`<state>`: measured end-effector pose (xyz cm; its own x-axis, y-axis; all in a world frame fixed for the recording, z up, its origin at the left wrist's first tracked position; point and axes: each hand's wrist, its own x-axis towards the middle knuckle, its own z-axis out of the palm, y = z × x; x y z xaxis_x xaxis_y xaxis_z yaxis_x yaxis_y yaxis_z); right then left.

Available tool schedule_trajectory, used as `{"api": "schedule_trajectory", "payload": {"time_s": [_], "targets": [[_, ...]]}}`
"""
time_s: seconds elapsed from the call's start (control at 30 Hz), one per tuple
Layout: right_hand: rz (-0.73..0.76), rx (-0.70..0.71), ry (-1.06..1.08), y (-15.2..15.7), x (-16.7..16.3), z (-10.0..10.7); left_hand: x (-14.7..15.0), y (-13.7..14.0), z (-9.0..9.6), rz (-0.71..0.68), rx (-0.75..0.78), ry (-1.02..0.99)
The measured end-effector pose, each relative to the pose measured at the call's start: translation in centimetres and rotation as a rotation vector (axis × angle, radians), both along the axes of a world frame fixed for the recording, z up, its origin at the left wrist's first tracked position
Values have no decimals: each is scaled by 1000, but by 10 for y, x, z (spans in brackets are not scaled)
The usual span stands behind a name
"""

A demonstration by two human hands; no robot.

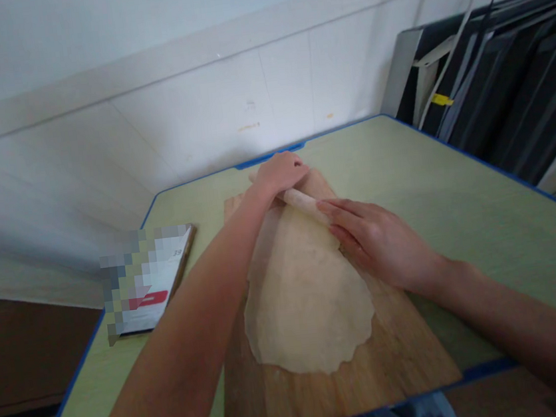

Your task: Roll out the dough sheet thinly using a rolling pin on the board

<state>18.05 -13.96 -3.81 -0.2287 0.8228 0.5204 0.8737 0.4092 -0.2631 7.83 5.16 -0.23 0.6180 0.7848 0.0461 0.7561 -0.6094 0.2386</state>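
A thin, wide sheet of dough (311,298) with an uneven edge lies on a wooden board (404,348). Across its far part rests a pale rolling pin (302,204), slanting from far left to near right. My left hand (281,171) is closed over the pin's far-left end, near the board's far edge. The fingers of my right hand (376,237) curl round its near-right end, beside the dough's right edge. Both hands hide the parts of the pin under them. My left forearm passes over the dough's left side.
The board lies on a pale green table (458,201) with blue edging. On the left is a tablet-like device (165,275) with a lit, partly blurred screen. A white wall (219,128) stands behind, and dark flat panels (510,88) lean at the right.
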Motion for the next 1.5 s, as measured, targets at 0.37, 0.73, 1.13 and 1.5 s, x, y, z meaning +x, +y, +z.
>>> {"api": "schedule_trajectory", "payload": {"time_s": [0.37,0.73,1.13,1.5], "targets": [[-16,107,-168,1,13,-2,-104,-97,6,-32,123,201],[-61,51,-237,1,-1,-2,-113,-145,-8,40,344,263],[-110,-278,-349,101,-3,19,-92,-55,2,198,190,125],[-153,-313,-290,165,3,20,-84,16,-1,205,267,89]]}}
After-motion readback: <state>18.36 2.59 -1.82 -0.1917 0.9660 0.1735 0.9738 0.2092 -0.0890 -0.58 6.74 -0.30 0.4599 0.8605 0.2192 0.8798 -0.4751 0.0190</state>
